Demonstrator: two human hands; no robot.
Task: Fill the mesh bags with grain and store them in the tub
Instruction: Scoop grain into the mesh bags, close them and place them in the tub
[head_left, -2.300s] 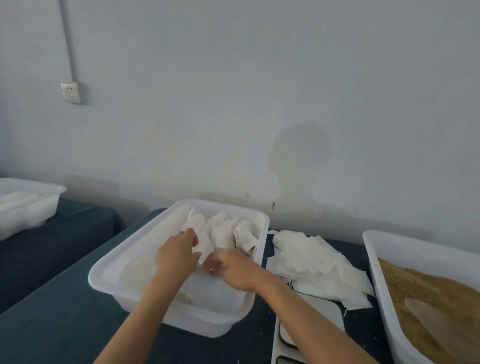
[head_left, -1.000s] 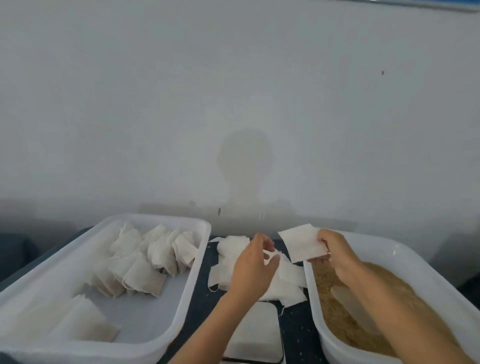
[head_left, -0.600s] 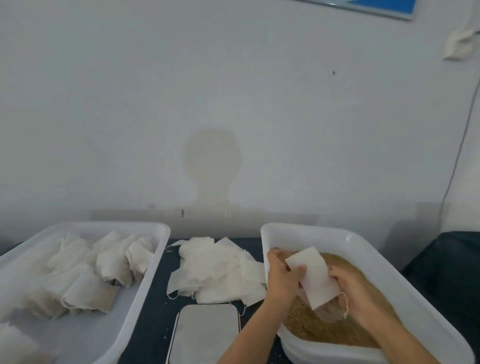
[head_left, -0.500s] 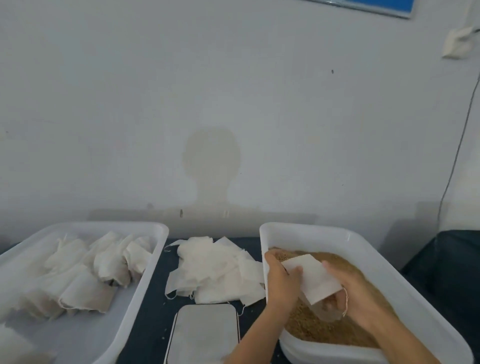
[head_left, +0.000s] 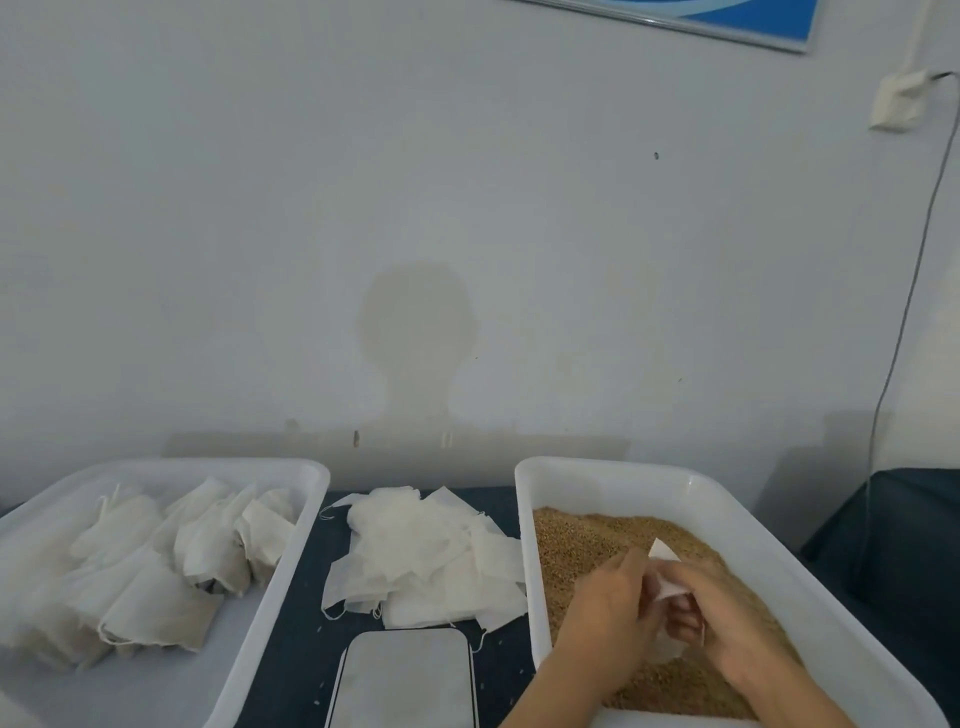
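no text, label or number can be read anywhere in view.

Both white rectangular tubs, the left one (head_left: 291, 566) and the right one (head_left: 748, 540), look like smooth, slightly glossy plastic. The brown grain (head_left: 576, 540) is coarse and matt. The white mesh bags (head_left: 415, 561) heaped between look thin, soft, crumpled cloth on a dark matt tablecloth (head_left: 306, 654); the near grey scale plate (head_left: 405, 680) has a dull metallic sheen.

Left of the hands (head_left: 675, 608), the pile of empty bags (head_left: 426, 561) and a flat scale (head_left: 405, 680) fill the gap between both tubs' walls (head_left: 527, 545).
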